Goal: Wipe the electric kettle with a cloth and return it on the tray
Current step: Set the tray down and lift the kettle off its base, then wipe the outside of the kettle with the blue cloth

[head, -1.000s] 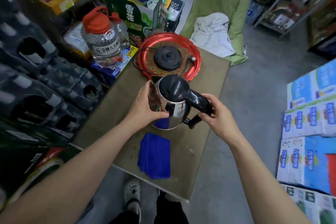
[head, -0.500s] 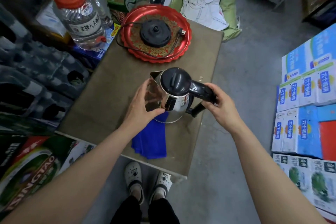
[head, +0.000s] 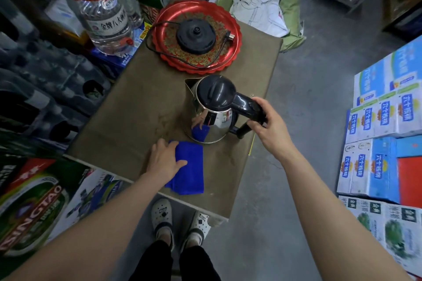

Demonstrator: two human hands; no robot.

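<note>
The kettle (head: pixel 212 112) is stood upright on the table (head: pixel 127 116), just on the near side of the tray (head: pixel 226 61) and not on it. Its black lid (head: pixel 215 93) is closed and its spout is pointed to the far left. The black handle (head: pixel 247 107) is grasped by the right hand (head: pixel 267 125), the fingers being curled round its outer end.

The left hand (head: pixel 163 159) is laid on the left part of the cloth (head: pixel 190 171) with its fingers fairly straight and its thumb stretched across the fabric. No pinch or clench can be seen. The cloth, blue and folded, is spread flat on the table just on the near side of the kettle; whether the two touch cannot be told. A blue reflection of it is shown in the kettle's steel wall.

On the red tray, at the far end of the table, the black base (head: pixel 196 35) is set near the middle, and its cord (head: pixel 159 52) is looped round it, partly over the tray's left rim, with the plug lying at the right. A large bottle (head: pixel 102 13) with a red cap is stood left of the tray. Stacked boxes (head: pixel 376 143) are seen at the right, and pale shoes (head: pixel 162 217) below the table's near edge.
</note>
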